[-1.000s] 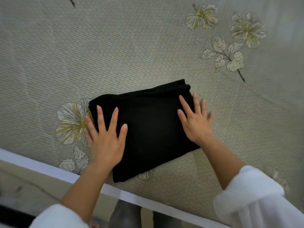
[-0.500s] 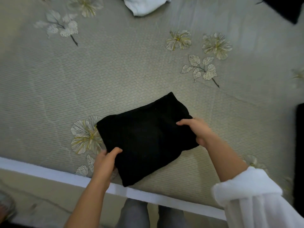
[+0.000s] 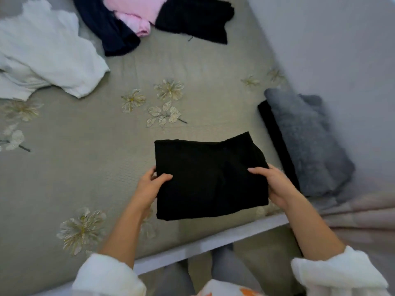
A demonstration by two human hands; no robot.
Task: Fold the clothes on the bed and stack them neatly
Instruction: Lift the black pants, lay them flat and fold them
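Note:
A folded black garment (image 3: pixel 210 174) is held above the bed (image 3: pixel 96 167), lifted off the cover. My left hand (image 3: pixel 149 185) grips its left edge, thumb on top and fingers under. My right hand (image 3: pixel 274 182) grips its right edge the same way. To the right, against the wall, lies a stack of folded clothes: a grey fuzzy piece (image 3: pixel 307 144) on top of a black piece (image 3: pixel 275 137). Unfolded clothes lie at the far side: a white garment (image 3: pixel 47 54), a dark navy one (image 3: pixel 111 30), a pink one (image 3: pixel 136 11) and a black one (image 3: pixel 196 18).
The bed has a grey-green cover with flower prints and a white front edge (image 3: pixel 203 244). A pale wall (image 3: pixel 342 50) stands on the right. A pinkish blanket (image 3: pixel 363 212) lies at the right, near the stack. My legs show below the bed edge.
My hands went from pressing flat on the black garment to gripping its sides and lifting it. It has moved right, toward the stack, and the view has swung up and right.

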